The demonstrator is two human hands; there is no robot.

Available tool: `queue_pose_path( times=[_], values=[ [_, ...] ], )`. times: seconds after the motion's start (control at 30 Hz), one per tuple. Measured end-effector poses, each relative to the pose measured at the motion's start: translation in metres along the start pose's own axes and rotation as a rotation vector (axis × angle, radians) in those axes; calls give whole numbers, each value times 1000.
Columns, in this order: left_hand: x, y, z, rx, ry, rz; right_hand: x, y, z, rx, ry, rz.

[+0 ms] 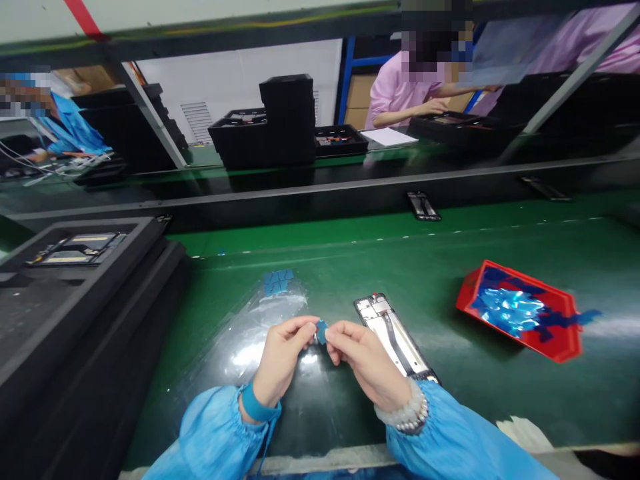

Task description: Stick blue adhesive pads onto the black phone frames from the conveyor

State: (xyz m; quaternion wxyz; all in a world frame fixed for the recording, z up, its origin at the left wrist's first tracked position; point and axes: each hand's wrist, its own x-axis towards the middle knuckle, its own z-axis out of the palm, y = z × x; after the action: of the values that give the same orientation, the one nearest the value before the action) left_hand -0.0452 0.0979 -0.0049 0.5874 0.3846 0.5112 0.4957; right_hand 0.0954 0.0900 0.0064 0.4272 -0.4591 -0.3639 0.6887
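Note:
Between my two hands is a small piece of blue film (321, 331), pinched from both sides above the green bench. My left hand (284, 353) grips its left edge with thumb and forefinger. From the other side, my right hand (364, 357) pinches the right edge. An opened phone (395, 337) with its inner parts showing lies just right of my right hand, partly hidden behind my wrist. Beyond my left hand, several blue film pieces (279, 281) lie on a clear plastic sheet (235, 340).
A red bin (545, 347) with crumpled blue film stands at the right. Black foam trays (150, 280) are stacked at the left, a phone part (75, 249) in the top one. Another phone (423, 206) lies at the back. Across the divider, a person in pink (393, 90) works.

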Motion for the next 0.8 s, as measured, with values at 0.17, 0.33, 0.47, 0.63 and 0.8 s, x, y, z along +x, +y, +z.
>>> queue_pose_path(
  times=[0.17,0.33,0.47,0.63,0.8],
  values=[
    [-2,0,1,39,-6,2,0,3,0,-39,41,-4],
    [-3,0,2,54,2,24,-4,6,2,-165,114,-69],
    [-5,-2,3,76,-12,16,-5,8,-1,-134,102,-34],
    [-4,-5,5,121,-12,25,-7,11,-1,-171,122,-70],
    [-8,-9,10,193,-2,75,-15,18,1,-406,181,-289]
  ],
)
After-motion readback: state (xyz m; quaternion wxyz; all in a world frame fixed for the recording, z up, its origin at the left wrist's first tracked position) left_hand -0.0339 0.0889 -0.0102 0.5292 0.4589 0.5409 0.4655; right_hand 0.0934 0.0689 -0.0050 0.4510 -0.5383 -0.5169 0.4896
